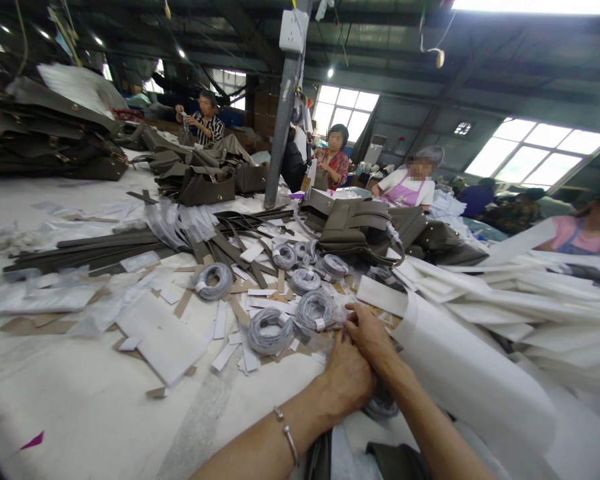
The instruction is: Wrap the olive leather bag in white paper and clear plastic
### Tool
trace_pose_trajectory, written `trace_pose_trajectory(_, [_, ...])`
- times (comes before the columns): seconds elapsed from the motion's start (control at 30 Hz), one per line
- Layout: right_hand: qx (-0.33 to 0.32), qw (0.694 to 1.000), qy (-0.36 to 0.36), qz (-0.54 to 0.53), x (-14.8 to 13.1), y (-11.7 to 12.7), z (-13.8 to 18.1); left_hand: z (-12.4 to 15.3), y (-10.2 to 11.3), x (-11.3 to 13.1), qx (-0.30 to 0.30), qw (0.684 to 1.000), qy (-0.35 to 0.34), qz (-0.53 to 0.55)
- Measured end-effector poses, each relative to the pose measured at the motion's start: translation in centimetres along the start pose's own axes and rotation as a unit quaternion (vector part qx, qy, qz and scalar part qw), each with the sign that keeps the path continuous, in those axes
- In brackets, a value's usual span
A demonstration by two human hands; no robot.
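Note:
My left hand (347, 379), with a thin bracelet on its wrist, rests on the white table next to my right hand (371, 335). Both hands are curled together over a clear plastic bag (325, 341) beside grey coiled cords (316, 310). Their fingertips are tucked under and hidden, so what they pinch is unclear. Another grey coil (269, 331) lies just left of them, and a further coil (381, 404) shows under my right forearm. Several more coils lie farther back.
Olive-green handbags (360, 227) and long dark straps (95, 247) cover the table's middle and left. White paper sheets (480, 380) pile up at right. Cardboard strips and white slips (160, 340) are scattered. A grey post (283, 120) stands mid-table. Several people sit working behind it.

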State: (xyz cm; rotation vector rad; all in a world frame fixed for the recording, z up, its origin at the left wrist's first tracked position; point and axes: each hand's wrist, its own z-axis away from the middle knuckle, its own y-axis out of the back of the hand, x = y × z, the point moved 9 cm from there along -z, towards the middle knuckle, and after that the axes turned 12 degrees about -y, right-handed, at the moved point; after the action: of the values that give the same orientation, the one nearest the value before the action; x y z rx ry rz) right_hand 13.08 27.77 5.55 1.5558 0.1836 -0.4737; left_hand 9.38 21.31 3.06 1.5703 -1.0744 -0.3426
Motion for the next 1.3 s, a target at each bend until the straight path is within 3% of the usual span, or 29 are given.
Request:
trace_pose_trajectory(0.27, [0.004,1.000,0.006,0.002,-0.3,0.1,0.3,0.0,0.0,0.0,-0.005,1.000,0.001,0.002])
trace_pose_trajectory(0.5, [0.039,0.995,0.006,0.091,-0.7,1.0,1.0,-0.1,-1.6,-0.2,-0.047,0.999,0.005,0.006])
trace_pose_trajectory(0.67, [0.037,0.991,-0.003,0.132,-0.4,0.6,1.1,-0.2,-1.7,0.1,-0.045,0.999,-0.001,0.009])
trace_pose_trajectory(0.83, [0.018,0.993,0.012,0.115,-0.2,-0.1,0.3,-0.1,-1.5,-0.2,-0.046,0.999,0.006,0.013])
trace_pose_trajectory(1.0, [0.003,0.999,-0.018,0.045,1.3,-0.2,-1.0,0.1,0.1,0.3,-0.020,1.000,-0.002,0.011])
trace_pose_trajectory(1.13, [0.043,0.997,-0.052,-0.024,3.4,2.2,-1.3,0.3,1.4,0.9,-0.015,1.000,-0.003,0.002])
trace_pose_trajectory(1.3, [0.143,0.982,-0.092,-0.088,7.5,7.8,-1.8,0.6,2.1,1.3,-0.014,1.000,-0.007,-0.004])
